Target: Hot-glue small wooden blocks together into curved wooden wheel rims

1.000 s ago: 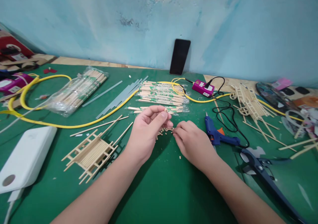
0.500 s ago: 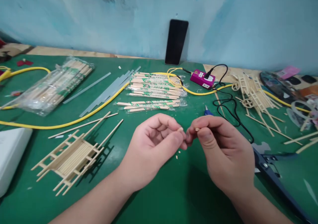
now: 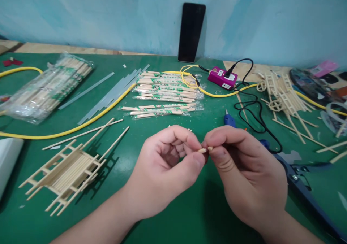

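Observation:
My left hand (image 3: pixel 165 171) pinches a small piece of wooden stick (image 3: pixel 202 150) between thumb and forefinger. A second small wooden piece (image 3: pixel 210 148) is in the pinch of my right hand (image 3: pixel 249 175). The two pieces are almost end to end, the fingertips close together; whether they touch I cannot tell. To the left of my hands rests a small cart-like frame (image 3: pixel 69 173) built of chopsticks, with two long shafts. The blue glue gun (image 3: pixel 229 119) shows its nozzle behind my right hand, which hides most of its body. Dark-handled cutters (image 3: pixel 303 193) lie to the right.
Wrapped chopsticks (image 3: pixel 165 87) lie at mid-table, and a bag of chopsticks (image 3: pixel 51 88) at left beside clear glue sticks (image 3: pixel 111 94). A phone (image 3: pixel 192 33) leans on the wall. The purple power strip (image 3: pixel 222 78) has cords. Another stick model (image 3: pixel 287 99) stands right.
My hands have come closer together, bringing the two small wooden pieces nearly tip to tip. The view has shifted slightly, so the table things appear higher and more spread out.

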The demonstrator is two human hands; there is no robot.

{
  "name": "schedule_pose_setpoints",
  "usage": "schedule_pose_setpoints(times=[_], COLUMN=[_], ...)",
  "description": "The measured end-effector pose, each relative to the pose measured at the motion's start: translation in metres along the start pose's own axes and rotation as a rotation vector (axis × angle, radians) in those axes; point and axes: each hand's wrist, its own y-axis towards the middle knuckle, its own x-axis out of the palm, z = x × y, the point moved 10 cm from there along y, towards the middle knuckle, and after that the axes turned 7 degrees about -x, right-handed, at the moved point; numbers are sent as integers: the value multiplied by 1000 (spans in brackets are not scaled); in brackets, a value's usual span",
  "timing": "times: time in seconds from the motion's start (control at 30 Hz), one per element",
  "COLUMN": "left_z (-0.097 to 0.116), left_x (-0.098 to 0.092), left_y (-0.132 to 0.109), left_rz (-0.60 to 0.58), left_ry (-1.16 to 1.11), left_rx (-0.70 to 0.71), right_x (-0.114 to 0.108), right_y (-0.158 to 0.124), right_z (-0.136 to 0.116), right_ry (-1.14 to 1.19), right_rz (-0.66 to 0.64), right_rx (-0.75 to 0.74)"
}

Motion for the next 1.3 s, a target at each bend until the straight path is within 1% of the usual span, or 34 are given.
schedule_pose_setpoints(times=[0.23,0.4,0.53,0.8,1.3], left_z=[2,2,0,-2,-1], left_x=[-1,0,2,5,3], left_y=[1,0,-1,0,-1], left_rz=[11,-17,-43,-58,-37], left_ry=[13,0,-49,-124,-132], left_rx=[10,-7,-39,-83,-80], right_x=[-1,-2,-2,-3,-2], right_y=[2,4,3,3,3], right_z=[-7,-15,-14,-16,-17], right_ry=[-134,-135,-126,-141,-144], right_rz=[-29,-24,-21,-38,-36], right_rx=[-107,-184,-178,-196,-206])
